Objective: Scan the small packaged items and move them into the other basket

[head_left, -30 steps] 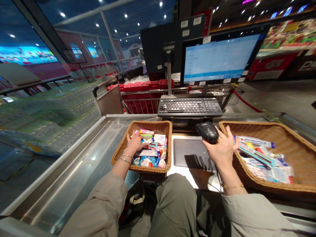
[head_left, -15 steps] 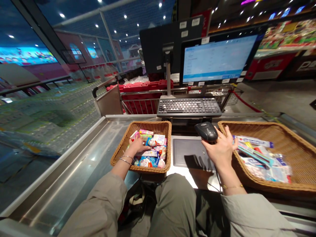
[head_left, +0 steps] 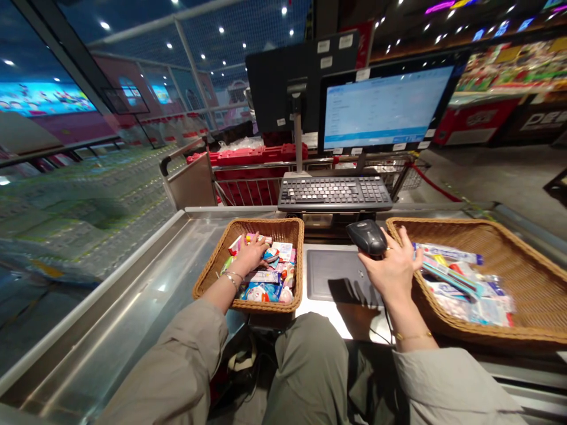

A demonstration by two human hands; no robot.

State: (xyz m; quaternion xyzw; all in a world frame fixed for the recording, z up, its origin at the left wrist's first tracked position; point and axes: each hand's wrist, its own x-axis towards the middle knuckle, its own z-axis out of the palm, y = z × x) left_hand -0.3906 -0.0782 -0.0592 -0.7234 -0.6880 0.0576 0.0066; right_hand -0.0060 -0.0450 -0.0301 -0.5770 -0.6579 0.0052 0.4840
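My left hand (head_left: 251, 256) reaches into the small wicker basket (head_left: 219, 260) on the left, its fingers curled over a small colourful packet (head_left: 270, 254) among several packaged items. My right hand (head_left: 392, 267) is wrapped round the handle of a black barcode scanner (head_left: 367, 236), held above the dark scan pad (head_left: 339, 274). Just right of that hand stands a larger wicker basket (head_left: 522, 260) holding toothbrush packs (head_left: 447, 268) and other flat packets.
A keyboard (head_left: 335, 192) and lit monitor (head_left: 385, 109) stand behind the pad. A shopping cart with red crates (head_left: 252, 168) is beyond the counter. The steel counter (head_left: 146, 307) stretches to the left. My knees (head_left: 310, 360) are below the counter edge.
My left hand has shifted forward inside the left basket and closed over a small packet. The right hand with the scanner has barely moved. The view has shifted slightly.
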